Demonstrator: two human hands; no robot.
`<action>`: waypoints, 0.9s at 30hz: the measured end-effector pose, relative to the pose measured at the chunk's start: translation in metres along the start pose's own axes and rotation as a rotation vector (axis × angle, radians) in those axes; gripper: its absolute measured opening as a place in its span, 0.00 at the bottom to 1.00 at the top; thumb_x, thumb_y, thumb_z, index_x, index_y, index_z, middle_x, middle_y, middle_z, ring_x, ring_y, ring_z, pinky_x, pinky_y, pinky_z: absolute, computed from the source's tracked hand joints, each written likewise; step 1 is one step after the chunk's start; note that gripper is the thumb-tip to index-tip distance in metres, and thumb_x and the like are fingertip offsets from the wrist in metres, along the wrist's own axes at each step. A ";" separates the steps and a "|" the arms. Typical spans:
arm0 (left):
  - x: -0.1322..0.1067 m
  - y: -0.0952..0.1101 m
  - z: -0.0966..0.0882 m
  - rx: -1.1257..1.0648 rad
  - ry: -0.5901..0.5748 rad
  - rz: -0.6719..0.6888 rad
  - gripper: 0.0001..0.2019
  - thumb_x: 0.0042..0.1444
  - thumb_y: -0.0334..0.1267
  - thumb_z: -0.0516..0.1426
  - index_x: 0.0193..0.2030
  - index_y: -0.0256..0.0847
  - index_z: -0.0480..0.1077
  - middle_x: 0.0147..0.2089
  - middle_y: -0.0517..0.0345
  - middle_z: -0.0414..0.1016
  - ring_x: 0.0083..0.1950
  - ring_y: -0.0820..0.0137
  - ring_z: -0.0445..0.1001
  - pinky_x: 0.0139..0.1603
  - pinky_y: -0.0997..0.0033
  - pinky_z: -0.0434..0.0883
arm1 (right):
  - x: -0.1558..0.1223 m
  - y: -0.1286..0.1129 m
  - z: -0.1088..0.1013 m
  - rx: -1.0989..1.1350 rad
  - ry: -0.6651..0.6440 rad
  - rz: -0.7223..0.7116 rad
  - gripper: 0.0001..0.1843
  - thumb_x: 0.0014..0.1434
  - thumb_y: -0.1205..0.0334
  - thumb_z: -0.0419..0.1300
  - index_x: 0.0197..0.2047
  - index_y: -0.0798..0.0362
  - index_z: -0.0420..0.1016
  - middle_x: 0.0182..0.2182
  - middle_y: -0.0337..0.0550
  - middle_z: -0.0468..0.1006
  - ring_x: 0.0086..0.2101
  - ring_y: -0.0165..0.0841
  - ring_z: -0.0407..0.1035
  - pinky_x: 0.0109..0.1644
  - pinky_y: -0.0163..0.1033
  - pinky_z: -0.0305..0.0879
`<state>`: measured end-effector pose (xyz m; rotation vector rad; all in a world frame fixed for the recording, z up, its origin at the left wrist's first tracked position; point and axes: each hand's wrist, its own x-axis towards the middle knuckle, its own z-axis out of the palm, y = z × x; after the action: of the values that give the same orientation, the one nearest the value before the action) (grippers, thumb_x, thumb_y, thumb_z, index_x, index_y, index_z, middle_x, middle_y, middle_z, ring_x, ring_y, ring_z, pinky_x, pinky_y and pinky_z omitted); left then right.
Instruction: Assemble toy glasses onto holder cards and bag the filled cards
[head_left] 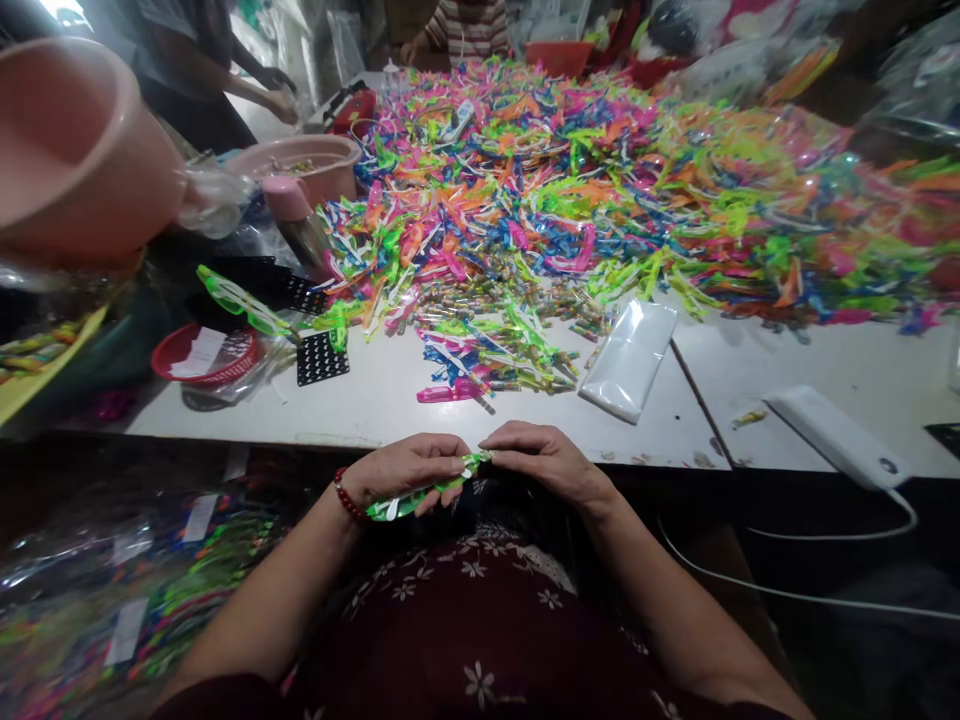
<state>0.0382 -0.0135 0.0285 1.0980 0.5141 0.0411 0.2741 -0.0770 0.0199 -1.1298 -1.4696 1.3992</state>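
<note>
My left hand, with a red bead bracelet on the wrist, is closed around a bright green plastic piece with white parts. It lies slantwise along the palm, so its full shape is hidden. My right hand pinches at the far end of the same piece, where a small patterned bit shows between the fingertips. Both hands are just in front of the table edge, above my lap. Beyond them on the table lie a pink plastic piece and several patterned short sticks.
A large heap of coloured plastic pieces covers the table's back. Nearer are a clear-wrapped white packet, a white corded device, a black dotted card and a red basket. Pink tubs and a flask stand left. Other people work behind.
</note>
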 end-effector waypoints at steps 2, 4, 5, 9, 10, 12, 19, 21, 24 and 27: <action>-0.001 0.001 -0.001 0.002 -0.057 -0.002 0.16 0.63 0.49 0.58 0.43 0.35 0.66 0.29 0.56 0.72 0.17 0.78 0.65 0.16 0.82 0.58 | 0.000 -0.001 -0.002 0.024 -0.054 0.024 0.12 0.57 0.54 0.67 0.43 0.49 0.83 0.39 0.41 0.80 0.41 0.32 0.73 0.49 0.38 0.69; -0.002 0.002 -0.001 0.026 -0.094 -0.008 0.17 0.63 0.49 0.58 0.43 0.35 0.66 0.29 0.56 0.72 0.17 0.78 0.64 0.16 0.81 0.59 | 0.000 -0.001 -0.003 0.042 -0.099 0.055 0.13 0.56 0.53 0.68 0.43 0.49 0.84 0.39 0.42 0.81 0.41 0.32 0.74 0.49 0.38 0.69; -0.002 0.003 0.000 0.046 -0.104 -0.017 0.17 0.63 0.50 0.58 0.42 0.35 0.66 0.29 0.56 0.71 0.17 0.78 0.63 0.17 0.81 0.59 | -0.001 -0.002 -0.003 0.047 -0.115 0.076 0.14 0.55 0.53 0.69 0.43 0.49 0.84 0.38 0.42 0.82 0.40 0.32 0.74 0.48 0.38 0.70; -0.003 0.007 0.004 0.112 -0.102 -0.062 0.19 0.62 0.52 0.58 0.41 0.35 0.66 0.28 0.58 0.71 0.18 0.79 0.62 0.17 0.81 0.59 | -0.002 -0.002 -0.003 0.036 -0.139 0.143 0.15 0.54 0.52 0.69 0.42 0.50 0.84 0.37 0.42 0.83 0.39 0.33 0.75 0.47 0.38 0.71; -0.002 0.006 0.005 0.114 -0.105 -0.069 0.19 0.62 0.52 0.58 0.41 0.35 0.66 0.28 0.58 0.71 0.17 0.79 0.62 0.17 0.81 0.58 | -0.003 -0.002 -0.003 0.030 -0.145 0.148 0.15 0.54 0.52 0.69 0.42 0.50 0.84 0.37 0.42 0.83 0.39 0.33 0.75 0.47 0.38 0.71; -0.001 0.003 0.005 0.111 -0.112 -0.078 0.19 0.61 0.53 0.59 0.39 0.36 0.66 0.28 0.58 0.71 0.17 0.79 0.61 0.16 0.80 0.58 | -0.004 -0.001 -0.001 0.020 -0.162 0.152 0.16 0.54 0.51 0.68 0.43 0.49 0.84 0.38 0.41 0.83 0.39 0.33 0.76 0.48 0.38 0.71; 0.012 0.005 -0.011 0.102 0.003 -0.009 0.23 0.62 0.58 0.55 0.45 0.36 0.69 0.35 0.49 0.76 0.27 0.71 0.72 0.26 0.76 0.65 | -0.003 0.008 -0.013 0.000 -0.005 0.151 0.16 0.54 0.49 0.68 0.42 0.48 0.84 0.39 0.42 0.84 0.41 0.37 0.76 0.51 0.44 0.71; 0.017 0.015 -0.032 0.188 0.314 0.116 0.23 0.64 0.56 0.52 0.47 0.35 0.70 0.40 0.46 0.76 0.36 0.68 0.75 0.33 0.74 0.68 | 0.003 0.012 -0.033 0.005 0.200 0.107 0.16 0.53 0.49 0.69 0.42 0.49 0.84 0.39 0.43 0.84 0.42 0.38 0.76 0.52 0.46 0.70; 0.025 0.034 -0.081 0.455 0.968 0.193 0.17 0.64 0.47 0.50 0.45 0.34 0.70 0.39 0.47 0.76 0.37 0.66 0.75 0.35 0.71 0.69 | 0.019 0.021 -0.065 0.001 0.558 -0.026 0.19 0.54 0.48 0.68 0.46 0.48 0.82 0.41 0.44 0.83 0.43 0.38 0.75 0.54 0.47 0.70; 0.029 0.051 -0.130 0.736 1.426 0.152 0.08 0.61 0.38 0.53 0.40 0.34 0.67 0.44 0.44 0.73 0.50 0.58 0.72 0.49 0.61 0.68 | 0.037 0.031 -0.088 -0.187 0.754 -0.114 0.21 0.56 0.47 0.65 0.49 0.49 0.81 0.45 0.46 0.82 0.48 0.40 0.74 0.57 0.49 0.67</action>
<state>0.0204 0.1276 0.0161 1.7266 1.8112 0.8715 0.3502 -0.0161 -0.0053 -1.4526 -1.0916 0.6371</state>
